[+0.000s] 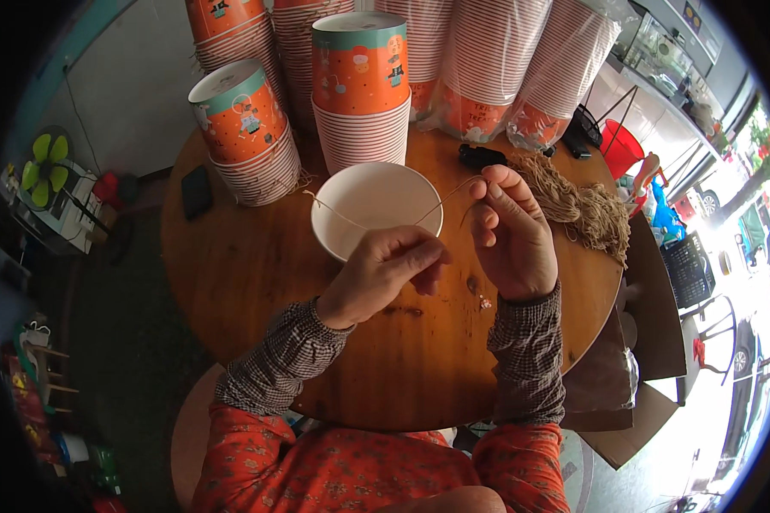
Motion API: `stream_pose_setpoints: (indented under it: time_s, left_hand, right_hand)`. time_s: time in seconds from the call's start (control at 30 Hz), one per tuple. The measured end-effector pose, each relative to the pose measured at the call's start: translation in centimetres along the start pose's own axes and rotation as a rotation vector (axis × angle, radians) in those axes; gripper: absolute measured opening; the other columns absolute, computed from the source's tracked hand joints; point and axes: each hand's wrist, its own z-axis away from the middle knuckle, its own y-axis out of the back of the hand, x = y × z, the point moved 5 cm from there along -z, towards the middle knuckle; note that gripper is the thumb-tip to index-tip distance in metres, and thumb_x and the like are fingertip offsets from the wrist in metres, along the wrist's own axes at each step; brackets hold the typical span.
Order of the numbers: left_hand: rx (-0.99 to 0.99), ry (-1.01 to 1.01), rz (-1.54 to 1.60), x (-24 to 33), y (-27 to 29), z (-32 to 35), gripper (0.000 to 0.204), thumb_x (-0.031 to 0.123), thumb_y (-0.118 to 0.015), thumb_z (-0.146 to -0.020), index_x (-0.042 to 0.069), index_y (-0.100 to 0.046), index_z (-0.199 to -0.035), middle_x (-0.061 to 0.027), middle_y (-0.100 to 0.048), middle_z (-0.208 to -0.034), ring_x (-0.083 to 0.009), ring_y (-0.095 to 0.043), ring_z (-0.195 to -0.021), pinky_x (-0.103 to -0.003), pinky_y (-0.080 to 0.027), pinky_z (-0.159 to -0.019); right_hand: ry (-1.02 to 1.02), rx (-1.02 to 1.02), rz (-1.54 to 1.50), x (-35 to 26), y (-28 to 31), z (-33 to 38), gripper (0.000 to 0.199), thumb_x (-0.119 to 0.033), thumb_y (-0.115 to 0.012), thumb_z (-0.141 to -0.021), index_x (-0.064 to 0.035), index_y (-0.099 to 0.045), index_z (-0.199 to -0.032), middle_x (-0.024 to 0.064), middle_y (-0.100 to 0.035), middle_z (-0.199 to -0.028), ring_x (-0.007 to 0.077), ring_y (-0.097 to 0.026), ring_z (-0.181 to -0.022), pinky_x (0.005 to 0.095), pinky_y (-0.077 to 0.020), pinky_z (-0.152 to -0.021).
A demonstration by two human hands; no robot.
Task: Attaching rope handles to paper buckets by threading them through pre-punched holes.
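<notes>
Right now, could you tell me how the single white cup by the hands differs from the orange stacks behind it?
The white cup stands alone, mouth up, showing its plain inside; the orange stacks hold many nested cups, upside down, showing printed outsides. The cup sits nearest both hands; the stacks stand farther back. Both rest on the round wooden table.

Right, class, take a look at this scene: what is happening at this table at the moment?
A person sits at a round wooden table and holds a thin piece of string pinched between both hands: the left hand and the right hand. The string runs over an open white paper cup standing just beyond the hands. A bundle of the same tan string lies to the right. Stacks of orange and white cups stand at the table's far side.
</notes>
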Motion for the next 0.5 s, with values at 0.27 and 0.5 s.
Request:
stream_pose_setpoints:
  time_s: [0.27,0.5]
  left_hand:
    - [0.299,-0.228,-0.544,3.0,2.2,-0.6,0.018,0.013,-0.058,-0.097,-0.003,-0.065,-0.093,-0.0002,-0.063,-0.073,-0.0034,-0.057,-0.065,-0.020,-0.048,-0.060]
    - [0.243,-0.161,-0.589,3.2,3.4,-1.1,0.019,0.014,-0.056,-0.098,-0.003,-0.063,-0.093,0.0003,-0.061,-0.073,-0.0038,-0.055,-0.064,-0.020,-0.048,-0.061]
  right_hand:
    - [0.102,0.176,0.878,0.9,3.8,-2.2,0.012,0.001,-0.057,-0.092,0.0030,-0.064,-0.102,0.0086,-0.067,-0.094,0.0124,-0.062,-0.068,0.0240,-0.0500,-0.057]
    - [-0.039,0.010,0.758,2.1,0.0,-1.3,0.026,-0.016,-0.051,-0.100,0.0041,-0.059,-0.115,0.0091,-0.067,-0.101,0.0146,-0.066,-0.070,0.0252,-0.0526,-0.057]
